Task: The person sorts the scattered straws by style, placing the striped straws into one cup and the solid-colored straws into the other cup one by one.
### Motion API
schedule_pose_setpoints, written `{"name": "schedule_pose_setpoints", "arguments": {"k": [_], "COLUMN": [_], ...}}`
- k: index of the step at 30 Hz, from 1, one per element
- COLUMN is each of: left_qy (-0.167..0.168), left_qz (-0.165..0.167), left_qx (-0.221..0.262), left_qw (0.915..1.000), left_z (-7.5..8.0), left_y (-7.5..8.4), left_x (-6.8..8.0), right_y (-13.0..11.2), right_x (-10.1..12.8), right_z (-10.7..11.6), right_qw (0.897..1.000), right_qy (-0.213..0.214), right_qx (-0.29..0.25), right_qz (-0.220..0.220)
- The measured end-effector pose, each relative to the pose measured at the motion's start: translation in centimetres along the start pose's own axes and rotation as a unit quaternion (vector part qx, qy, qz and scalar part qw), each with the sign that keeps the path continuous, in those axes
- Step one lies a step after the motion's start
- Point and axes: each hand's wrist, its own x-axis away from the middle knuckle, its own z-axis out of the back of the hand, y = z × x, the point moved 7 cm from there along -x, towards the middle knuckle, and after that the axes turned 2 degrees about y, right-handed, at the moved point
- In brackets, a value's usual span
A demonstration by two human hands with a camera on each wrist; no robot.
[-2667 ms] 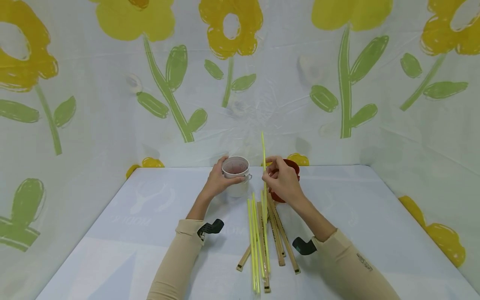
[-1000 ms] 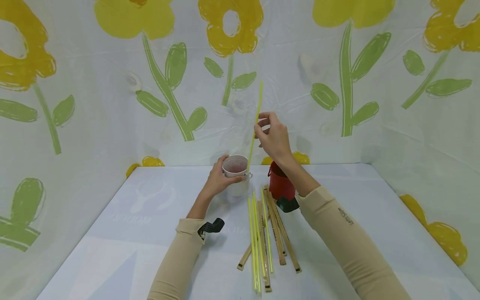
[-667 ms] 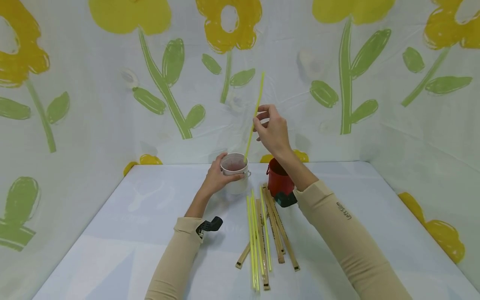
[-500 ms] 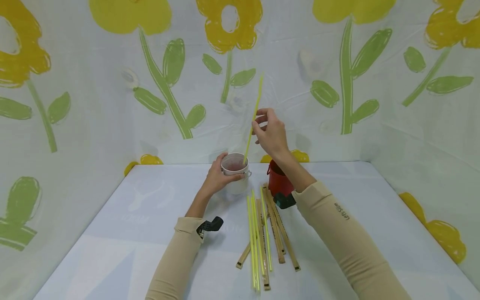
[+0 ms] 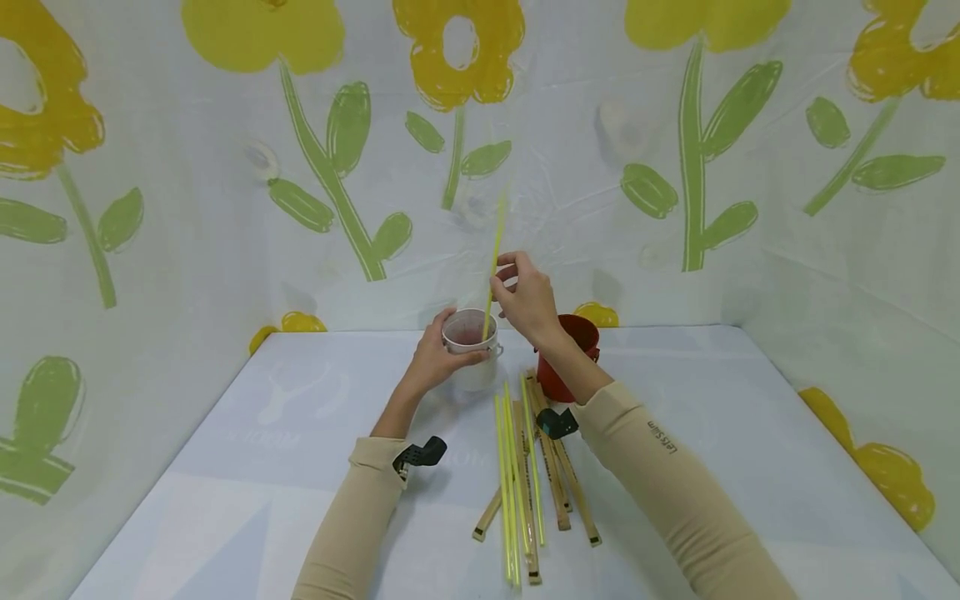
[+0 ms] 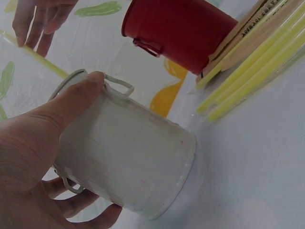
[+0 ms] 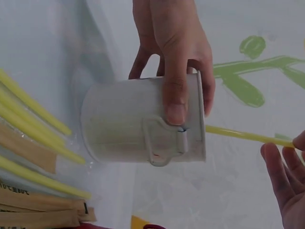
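Observation:
A white metal bucket (image 5: 477, 375) with small side handles stands near the table's back edge. My left hand (image 5: 442, 357) grips it around the rim, thumb on the near side and fingers behind. In my right hand (image 5: 528, 304) a yellow straw (image 5: 497, 242) is pinched between thumb and fingers, above the bucket. The straw's lower end is inside the bucket mouth, and its upper end points up and slightly right. In the right wrist view the straw (image 7: 243, 136) runs from the rim of the bucket (image 7: 119, 119) to my fingertips.
A red bucket (image 5: 555, 379) stands to the right, partly behind my right forearm. In front of both buckets lie several yellow straws (image 5: 504, 492) and several brown paper-wrapped sticks (image 5: 573, 492). A flower-printed sheet (image 5: 555, 125) rises behind the table.
My right hand has lifted the straw from beside the red bucket, carried it left over the white bucket and lowered it into the mouth. My left hand has stayed on the white bucket.

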Motion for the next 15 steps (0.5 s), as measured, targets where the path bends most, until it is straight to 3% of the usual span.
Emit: {"name": "schedule_pose_setpoints", "arguments": {"k": [15], "left_qy": [-0.001], "left_qz": [0.000], "left_qx": [-0.002], "left_qw": [1.0000], "left_z": [-0.1], "left_y": [-0.1], "left_x": [0.0], "right_y": [1.9], "right_x": [1.7], "right_z": [-2.2], "right_qw": [0.999], "right_qy": [-0.035], "right_qx": [0.025], "right_qz": [-0.033]}}
